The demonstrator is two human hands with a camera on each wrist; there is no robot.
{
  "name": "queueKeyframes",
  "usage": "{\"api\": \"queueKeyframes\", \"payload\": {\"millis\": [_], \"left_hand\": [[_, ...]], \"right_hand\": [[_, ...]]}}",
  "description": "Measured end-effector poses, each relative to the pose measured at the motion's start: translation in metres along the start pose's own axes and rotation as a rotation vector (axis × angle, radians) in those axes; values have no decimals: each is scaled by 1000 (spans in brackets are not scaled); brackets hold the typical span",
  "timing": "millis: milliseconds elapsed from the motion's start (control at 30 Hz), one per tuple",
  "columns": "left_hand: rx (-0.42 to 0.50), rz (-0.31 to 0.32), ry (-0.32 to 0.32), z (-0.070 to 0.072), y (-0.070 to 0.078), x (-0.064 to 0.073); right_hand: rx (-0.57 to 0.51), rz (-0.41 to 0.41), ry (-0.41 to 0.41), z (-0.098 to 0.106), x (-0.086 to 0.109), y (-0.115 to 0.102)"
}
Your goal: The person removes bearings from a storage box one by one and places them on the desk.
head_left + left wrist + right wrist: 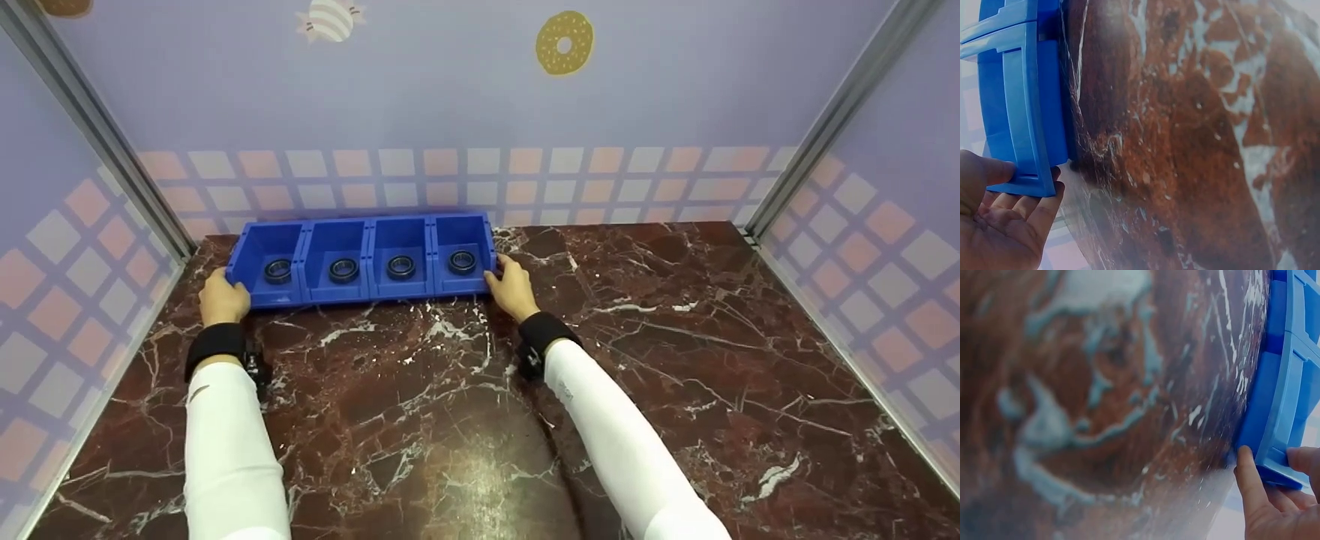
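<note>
A row of joined blue bins (pixel 337 298) sits near the back wall, with one dark ring-shaped ball bearing (pixel 400 267) in each compartment. My left hand (pixel 223 297) grips the row's left end; in the left wrist view the thumb (pixel 1000 171) lies on the front rim and the other fingers are around the outer side. At the opposite end my right hand (pixel 514 288) holds the right corner. The right wrist view shows its thumb and fingers on either side of the bin's corner (pixel 1275 461). The bearings are out of sight in both wrist views.
The bins are on a dark red marbled tabletop (pixel 420 420). Behind it stands a lilac wall (pixel 450 97) with a band of pink and white squares. Side panels with grey metal corner posts (pixel 825 112) bound the table left and right.
</note>
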State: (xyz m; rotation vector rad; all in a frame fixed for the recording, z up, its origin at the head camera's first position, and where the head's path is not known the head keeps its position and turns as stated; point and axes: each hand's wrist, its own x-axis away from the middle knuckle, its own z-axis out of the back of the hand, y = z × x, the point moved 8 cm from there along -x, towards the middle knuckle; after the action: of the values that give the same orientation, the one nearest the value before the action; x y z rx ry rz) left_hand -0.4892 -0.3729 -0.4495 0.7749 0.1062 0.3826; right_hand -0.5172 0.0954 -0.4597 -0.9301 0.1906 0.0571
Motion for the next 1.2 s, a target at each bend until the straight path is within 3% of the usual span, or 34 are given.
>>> {"api": "queueKeyframes", "payload": {"millis": [467, 933, 1200], "left_hand": [[4, -32, 20, 3, -6, 7], [-45, -136, -41, 1, 1, 13], [-33, -138, -56, -1, 5, 24]], "right_hand": [[62, 26, -33, 3, 3, -7], [34, 21, -43, 13, 8, 1], [15, 35, -48, 23, 14, 4]]}}
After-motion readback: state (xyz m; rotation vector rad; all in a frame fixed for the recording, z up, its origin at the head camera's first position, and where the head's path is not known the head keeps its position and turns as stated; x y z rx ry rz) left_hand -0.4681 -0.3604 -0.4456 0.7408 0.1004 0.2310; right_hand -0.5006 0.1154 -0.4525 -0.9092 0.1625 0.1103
